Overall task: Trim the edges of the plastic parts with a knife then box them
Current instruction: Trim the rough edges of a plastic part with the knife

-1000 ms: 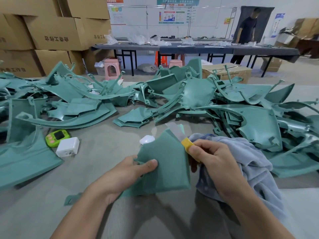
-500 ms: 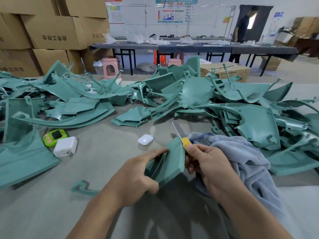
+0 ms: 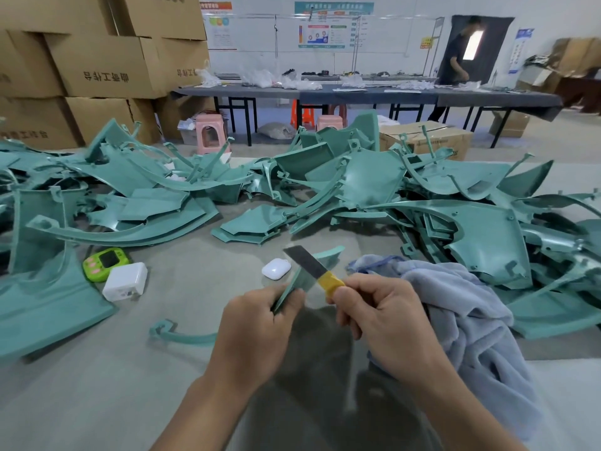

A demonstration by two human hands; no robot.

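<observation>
1. The left hand is gripping the plastic part, its fingers curled round the near end. It is holding the piece edge-up between the two hands, probably so that the rim is facing the blade.
2. The right hand is wrapping its fingers round the yellow handle of the knife. The dark blade is pointing up and away to that hand's left, and it is lying across the part's upper edge, apparently touching it, which suggests trimming is under way.
3. Both hands are working above the table and close to the body, likely for control over the cut.
4. A blue-grey towel is lying bunched just right of the right hand, perhaps for wiping.
5. A heap of plastic parts is waiting beyond both hands, so much of the work seems to be remaining.
6. A cardboard box is sitting past the heap; whether it is the packing box I cannot tell.
7. A white earbud case is resting just beyond the left hand.
</observation>
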